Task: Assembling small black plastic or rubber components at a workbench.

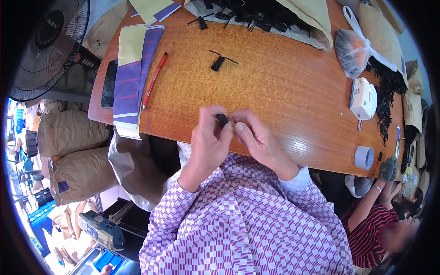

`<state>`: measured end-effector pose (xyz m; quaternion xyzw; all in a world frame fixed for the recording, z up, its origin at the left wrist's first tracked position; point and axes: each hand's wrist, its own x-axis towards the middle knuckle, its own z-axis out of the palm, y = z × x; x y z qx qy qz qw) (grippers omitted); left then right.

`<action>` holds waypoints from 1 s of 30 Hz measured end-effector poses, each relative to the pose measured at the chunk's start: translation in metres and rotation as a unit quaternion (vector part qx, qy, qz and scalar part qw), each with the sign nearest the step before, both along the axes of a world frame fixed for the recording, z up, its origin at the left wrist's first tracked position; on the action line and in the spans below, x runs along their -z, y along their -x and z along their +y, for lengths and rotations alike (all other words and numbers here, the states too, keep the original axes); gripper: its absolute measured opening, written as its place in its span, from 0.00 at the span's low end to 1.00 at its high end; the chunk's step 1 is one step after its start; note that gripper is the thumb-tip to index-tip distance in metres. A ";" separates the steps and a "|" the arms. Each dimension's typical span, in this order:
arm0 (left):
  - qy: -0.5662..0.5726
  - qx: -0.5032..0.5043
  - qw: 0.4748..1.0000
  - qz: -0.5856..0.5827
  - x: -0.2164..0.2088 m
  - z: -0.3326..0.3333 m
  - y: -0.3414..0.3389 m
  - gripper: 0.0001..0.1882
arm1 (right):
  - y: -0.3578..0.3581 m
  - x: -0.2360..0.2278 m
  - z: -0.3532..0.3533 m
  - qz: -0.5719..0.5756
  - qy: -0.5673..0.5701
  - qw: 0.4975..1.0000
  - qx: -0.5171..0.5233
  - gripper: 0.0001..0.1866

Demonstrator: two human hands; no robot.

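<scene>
Both hands meet over the near edge of a wooden table [275, 87]. My left hand [208, 140] pinches a small black part [222, 120] between thumb and fingers. My right hand [256, 137] touches the same part from the right with its fingertips. A similar small black part with thin wires [218, 61] lies alone farther out on the table. A heap of black parts [256, 13] spills from a brown paper sack at the far edge.
A red pen [155, 79] lies beside purple and yellow paper strips [133, 68] at the left. A tied plastic bag [353, 48], a tissue pack [363, 97] and a tape roll [364, 157] sit at the right. Another person's gloved hand [388, 168] rests at the right edge. A fan [50, 46] stands at the left.
</scene>
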<state>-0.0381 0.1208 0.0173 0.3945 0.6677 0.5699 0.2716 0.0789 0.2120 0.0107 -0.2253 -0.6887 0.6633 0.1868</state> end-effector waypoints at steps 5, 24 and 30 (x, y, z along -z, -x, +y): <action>-0.114 0.058 0.847 -0.516 -0.017 -0.005 0.012 0.12 | -0.010 -0.006 0.004 0.003 0.177 0.984 0.007 0.11; 0.010 0.150 0.940 -0.305 0.002 -0.011 0.011 0.21 | -0.001 0.009 0.026 0.041 0.214 0.973 -0.076 0.11; 0.068 0.105 0.992 0.009 0.001 -0.006 0.014 0.19 | 0.014 0.013 0.018 -0.019 0.075 0.996 -0.031 0.10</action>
